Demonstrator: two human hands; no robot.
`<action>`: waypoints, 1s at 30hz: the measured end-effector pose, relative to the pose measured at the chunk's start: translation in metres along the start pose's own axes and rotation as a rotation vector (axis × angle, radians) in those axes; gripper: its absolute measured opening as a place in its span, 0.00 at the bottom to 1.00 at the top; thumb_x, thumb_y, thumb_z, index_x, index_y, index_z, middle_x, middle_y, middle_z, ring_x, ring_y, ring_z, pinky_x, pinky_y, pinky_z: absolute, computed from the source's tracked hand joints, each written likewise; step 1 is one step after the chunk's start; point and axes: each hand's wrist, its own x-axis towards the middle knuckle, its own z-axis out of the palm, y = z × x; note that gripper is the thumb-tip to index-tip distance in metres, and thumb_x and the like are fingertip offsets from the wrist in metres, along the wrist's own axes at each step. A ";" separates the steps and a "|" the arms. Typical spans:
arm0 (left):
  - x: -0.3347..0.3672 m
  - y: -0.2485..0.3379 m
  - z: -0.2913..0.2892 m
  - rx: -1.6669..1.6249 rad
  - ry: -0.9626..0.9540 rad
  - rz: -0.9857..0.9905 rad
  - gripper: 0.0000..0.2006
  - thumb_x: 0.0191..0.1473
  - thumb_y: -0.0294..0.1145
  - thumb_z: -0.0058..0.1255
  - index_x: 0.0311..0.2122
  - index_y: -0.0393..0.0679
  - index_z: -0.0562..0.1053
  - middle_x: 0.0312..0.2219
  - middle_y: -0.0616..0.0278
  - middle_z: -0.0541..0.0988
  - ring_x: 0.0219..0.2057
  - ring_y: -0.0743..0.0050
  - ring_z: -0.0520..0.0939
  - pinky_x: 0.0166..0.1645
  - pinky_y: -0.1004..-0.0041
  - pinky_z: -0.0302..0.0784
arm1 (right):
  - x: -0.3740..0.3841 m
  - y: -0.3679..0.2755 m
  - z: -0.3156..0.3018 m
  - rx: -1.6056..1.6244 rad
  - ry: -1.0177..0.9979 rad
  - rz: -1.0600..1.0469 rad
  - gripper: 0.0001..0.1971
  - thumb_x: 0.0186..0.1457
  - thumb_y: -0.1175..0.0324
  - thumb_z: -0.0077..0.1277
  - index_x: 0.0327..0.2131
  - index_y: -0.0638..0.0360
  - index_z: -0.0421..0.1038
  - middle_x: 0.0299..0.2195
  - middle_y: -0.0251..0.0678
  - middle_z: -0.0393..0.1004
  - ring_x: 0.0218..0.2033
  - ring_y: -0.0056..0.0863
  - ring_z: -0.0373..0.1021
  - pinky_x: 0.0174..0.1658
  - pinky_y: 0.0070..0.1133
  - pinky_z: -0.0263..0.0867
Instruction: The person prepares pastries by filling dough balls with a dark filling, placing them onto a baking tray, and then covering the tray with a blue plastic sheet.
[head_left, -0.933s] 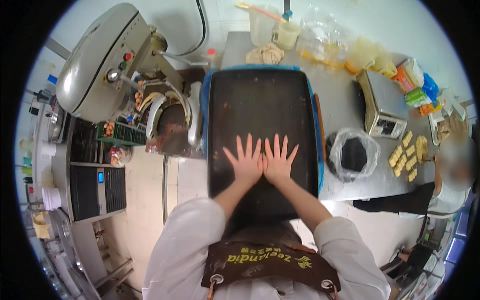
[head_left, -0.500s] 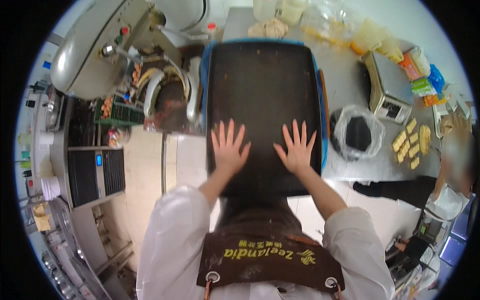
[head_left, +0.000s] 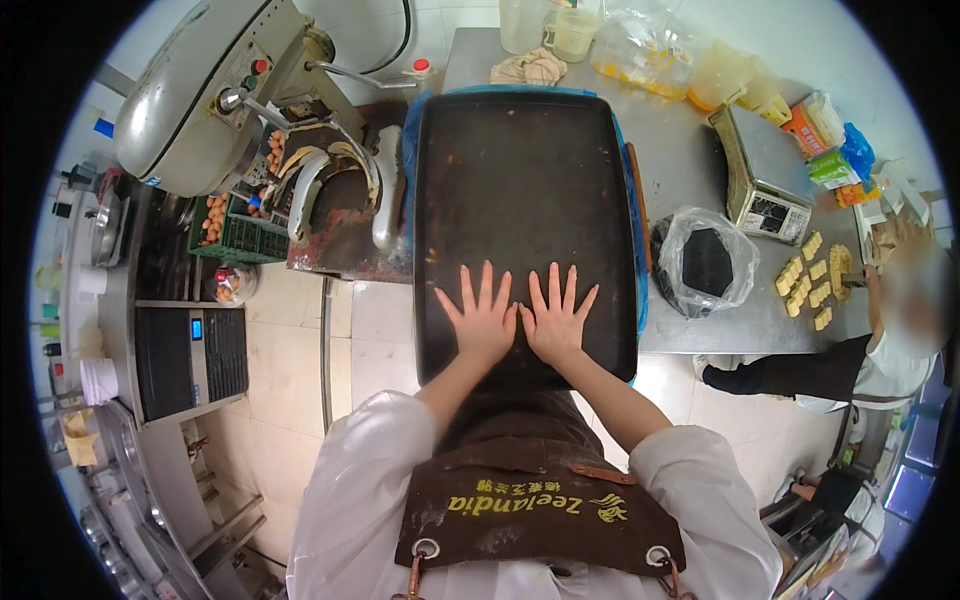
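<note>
A large dark baking tray (head_left: pixel 525 180) lies lengthwise before me, with blue plastic (head_left: pixel 641 300) showing along its sides and far edge. My left hand (head_left: pixel 484 322) rests flat on its near half, fingers spread. Beside it my right hand (head_left: pixel 556 318) also lies flat with the fingers apart. The two thumbs almost meet at the tray's middle. Neither hand holds anything; the tray surface under the palms is hidden.
On the steel table (head_left: pixel 680 180) to the right are a bag-lined black bin (head_left: pixel 706 262), a scale (head_left: pixel 765 175) and yellow dough pieces (head_left: pixel 802 280). A stand mixer (head_left: pixel 200 100) and egg crates (head_left: pixel 240 232) are at left. A co-worker (head_left: pixel 820 370) stands at far right.
Both hands have moved inward along the tray and slightly toward me, from wide apart to side by side. The co-worker's arm has shifted toward the dough pieces.
</note>
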 end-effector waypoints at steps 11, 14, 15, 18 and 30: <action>0.110 -0.055 0.003 0.013 -0.045 -0.021 0.34 0.60 0.57 0.46 0.69 0.58 0.60 0.71 0.53 0.49 0.72 0.37 0.43 0.70 0.34 0.33 | 0.111 0.063 -0.012 0.042 0.063 -0.020 0.42 0.55 0.30 0.45 0.68 0.40 0.59 0.72 0.47 0.45 0.72 0.57 0.35 0.65 0.65 0.26; 0.096 -0.053 -0.003 0.002 -0.083 -0.012 0.35 0.59 0.56 0.48 0.69 0.55 0.61 0.71 0.50 0.51 0.71 0.35 0.46 0.70 0.35 0.35 | 0.100 0.061 -0.012 0.029 0.046 -0.027 0.43 0.54 0.30 0.47 0.67 0.42 0.60 0.71 0.50 0.44 0.72 0.60 0.34 0.64 0.67 0.25; 0.112 -0.056 0.003 0.001 -0.032 0.005 0.35 0.59 0.56 0.49 0.68 0.55 0.62 0.70 0.50 0.52 0.71 0.33 0.47 0.69 0.34 0.36 | 0.115 0.067 -0.007 0.015 0.055 -0.032 0.42 0.55 0.30 0.47 0.67 0.42 0.60 0.71 0.50 0.43 0.72 0.60 0.34 0.64 0.67 0.26; 0.111 -0.059 0.012 -0.001 0.038 0.030 0.34 0.58 0.55 0.51 0.68 0.54 0.63 0.70 0.49 0.51 0.71 0.33 0.46 0.68 0.32 0.36 | 0.117 0.069 -0.002 -0.015 0.025 -0.045 0.44 0.55 0.28 0.44 0.68 0.41 0.57 0.72 0.51 0.41 0.72 0.60 0.33 0.64 0.67 0.26; 0.205 -0.067 0.030 0.063 -0.050 -0.052 0.35 0.60 0.60 0.44 0.69 0.61 0.59 0.71 0.54 0.49 0.72 0.40 0.42 0.68 0.30 0.30 | 0.222 0.098 0.012 0.031 0.097 -0.021 0.47 0.51 0.24 0.44 0.68 0.38 0.57 0.72 0.50 0.42 0.72 0.58 0.33 0.64 0.66 0.24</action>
